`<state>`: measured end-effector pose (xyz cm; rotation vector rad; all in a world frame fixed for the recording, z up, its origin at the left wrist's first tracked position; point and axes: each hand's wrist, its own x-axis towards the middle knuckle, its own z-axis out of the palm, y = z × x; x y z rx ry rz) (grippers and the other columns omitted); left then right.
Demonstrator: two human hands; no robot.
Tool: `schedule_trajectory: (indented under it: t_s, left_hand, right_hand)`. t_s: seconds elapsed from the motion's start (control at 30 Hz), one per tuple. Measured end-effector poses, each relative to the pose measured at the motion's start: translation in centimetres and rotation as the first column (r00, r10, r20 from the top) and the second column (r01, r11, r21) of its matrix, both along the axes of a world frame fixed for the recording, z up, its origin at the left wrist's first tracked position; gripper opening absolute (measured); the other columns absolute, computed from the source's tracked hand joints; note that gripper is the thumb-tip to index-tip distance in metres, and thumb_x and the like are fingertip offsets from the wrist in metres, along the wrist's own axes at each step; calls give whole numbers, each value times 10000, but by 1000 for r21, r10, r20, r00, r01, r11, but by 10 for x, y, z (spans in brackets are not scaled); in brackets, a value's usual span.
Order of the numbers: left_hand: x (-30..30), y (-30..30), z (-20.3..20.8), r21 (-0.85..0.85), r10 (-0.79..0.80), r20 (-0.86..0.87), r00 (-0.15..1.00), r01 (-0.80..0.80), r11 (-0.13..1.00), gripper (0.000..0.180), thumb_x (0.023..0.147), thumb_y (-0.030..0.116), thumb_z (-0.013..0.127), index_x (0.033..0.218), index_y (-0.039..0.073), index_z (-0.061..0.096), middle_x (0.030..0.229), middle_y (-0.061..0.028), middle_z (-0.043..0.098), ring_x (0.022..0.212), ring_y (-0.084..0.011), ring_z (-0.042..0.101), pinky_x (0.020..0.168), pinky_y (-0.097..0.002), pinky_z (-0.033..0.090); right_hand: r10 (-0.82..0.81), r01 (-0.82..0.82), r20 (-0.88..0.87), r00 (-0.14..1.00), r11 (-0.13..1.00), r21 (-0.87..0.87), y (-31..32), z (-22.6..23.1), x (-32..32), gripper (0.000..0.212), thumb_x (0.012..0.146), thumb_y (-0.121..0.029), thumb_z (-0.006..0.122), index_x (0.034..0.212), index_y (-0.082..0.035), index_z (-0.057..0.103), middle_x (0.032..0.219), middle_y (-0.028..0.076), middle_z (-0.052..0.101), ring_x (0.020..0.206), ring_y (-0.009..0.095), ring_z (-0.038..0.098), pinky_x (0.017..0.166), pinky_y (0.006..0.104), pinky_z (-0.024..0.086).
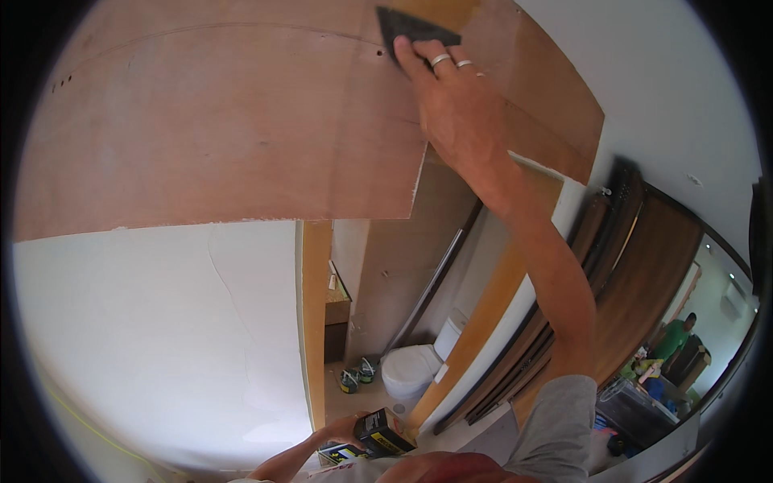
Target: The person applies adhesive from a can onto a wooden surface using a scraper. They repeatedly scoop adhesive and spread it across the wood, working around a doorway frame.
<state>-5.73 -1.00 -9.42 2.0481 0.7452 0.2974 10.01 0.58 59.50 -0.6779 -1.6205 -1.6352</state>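
My right hand [459, 101] reaches up and grips a flat black spreader [419, 32], its fingers pressed along the blade. The spreader lies against a reddish plywood panel [225, 129] high on the wall. A wet-looking yellowish patch [447, 14] shows beside the blade. Low down near my body, my left hand [345, 431] is wrapped round a black and yellow rectangular can [385, 433]. Small dark holes dot the panel near the spreader and at its far left.
Below the panel is a white wall [169, 322] and a wood-framed doorway [314, 322]. Through it stand a toilet [411, 370] and a pair of dark shoes [357, 375]. Brown wooden boards [612, 274] lean at right. Farther right, a person in green [675, 338] stands among clutter.
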Motion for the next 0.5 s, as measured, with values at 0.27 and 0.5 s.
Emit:
schedule_trajectory:
  t_s: [0.27,0.5]
  left_hand:
    - [2,-24,-2,114,140,1,990,-139,984,1159,553,392,985,1530,68,452,1385,-191,652,1297,-342,622,1124,-415,474]
    - [-6,-70,-16,20,311,19,950,-311,950,1191,541,429,984,1545,95,439,1364,-183,669,1288,-345,638,1111,-432,492]
  right_hand:
    - [274,-272,-20,962,960,62,-37,89,53,330,1030,-92,534,1331,-66,667,1194,153,695,1066,367,666,926,463,538]
    - [282,-315,250,926,943,105,6,76,82,463,905,-12,584,1328,-159,700,1117,166,722,985,328,674,841,405,566]
